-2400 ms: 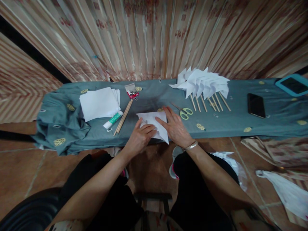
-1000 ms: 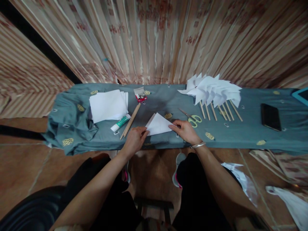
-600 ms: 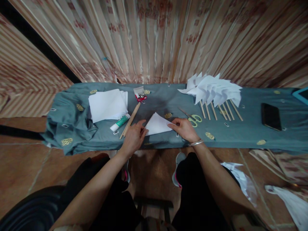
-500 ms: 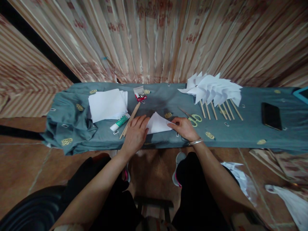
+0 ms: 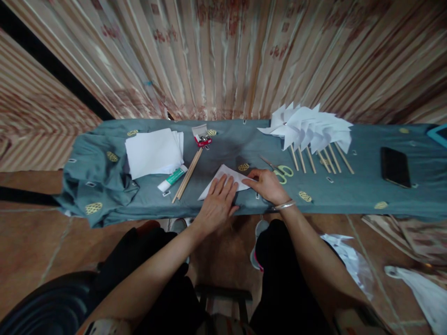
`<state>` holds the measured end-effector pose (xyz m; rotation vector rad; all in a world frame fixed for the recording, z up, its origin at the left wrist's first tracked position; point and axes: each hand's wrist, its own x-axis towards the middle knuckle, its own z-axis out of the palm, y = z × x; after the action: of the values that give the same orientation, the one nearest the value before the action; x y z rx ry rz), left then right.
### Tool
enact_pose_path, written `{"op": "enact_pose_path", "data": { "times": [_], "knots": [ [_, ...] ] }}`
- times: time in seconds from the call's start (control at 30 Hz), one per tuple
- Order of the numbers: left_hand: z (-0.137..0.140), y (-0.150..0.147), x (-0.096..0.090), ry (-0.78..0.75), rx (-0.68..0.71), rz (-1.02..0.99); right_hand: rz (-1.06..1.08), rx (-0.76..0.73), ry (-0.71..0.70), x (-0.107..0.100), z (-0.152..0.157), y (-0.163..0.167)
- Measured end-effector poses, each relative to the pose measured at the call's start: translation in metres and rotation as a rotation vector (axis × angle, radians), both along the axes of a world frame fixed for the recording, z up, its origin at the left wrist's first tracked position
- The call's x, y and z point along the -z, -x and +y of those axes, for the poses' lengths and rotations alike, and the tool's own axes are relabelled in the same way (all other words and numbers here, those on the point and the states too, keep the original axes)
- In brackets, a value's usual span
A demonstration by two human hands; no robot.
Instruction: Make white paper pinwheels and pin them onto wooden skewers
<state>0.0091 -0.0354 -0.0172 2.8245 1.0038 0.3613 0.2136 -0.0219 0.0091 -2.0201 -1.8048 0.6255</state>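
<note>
A sheet of white paper folded into a triangle [image 5: 224,170] lies near the front edge of the cloth-covered bench [image 5: 335,200]. Flat across its middle rests my left hand [image 5: 217,201], fingers stretched out and pressing on the paper. At the right corner, my right hand [image 5: 267,186] pinches the paper between thumb and fingers. Scissors with pale green handles [image 5: 284,173] lie just beyond my right hand. Left of my left hand are several wooden sticks [image 5: 187,177] and a green-and-white glue stick [image 5: 172,178].
A stack of white paper [image 5: 152,153] lies at the left, near a small open red box [image 5: 202,138] of metal pieces. Several white paper pinwheels [image 5: 310,128] on sticks lie at the back right. Farther right is a black phone [image 5: 395,166]. A pleated curtain [image 5: 223,60] hangs behind.
My left hand has moved from the paper's left corner to the right, onto its middle, and lies flat there. My right hand keeps its pinch at the right corner.
</note>
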Motion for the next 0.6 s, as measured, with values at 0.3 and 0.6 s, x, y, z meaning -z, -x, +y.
{"op": "enact_pose_path", "data": {
  "times": [0.3,0.6],
  "knots": [
    [-0.0017,-0.0011,0.0031,0.02,-0.018,-0.004,-0.016,-0.007,-0.05,0.0034,-0.0011,-0.0007],
    [-0.0021,-0.001,0.0036,0.033,-0.034,0.007,-0.026,0.019,-0.049,0.0024,-0.0002,0.0036]
  ]
}}
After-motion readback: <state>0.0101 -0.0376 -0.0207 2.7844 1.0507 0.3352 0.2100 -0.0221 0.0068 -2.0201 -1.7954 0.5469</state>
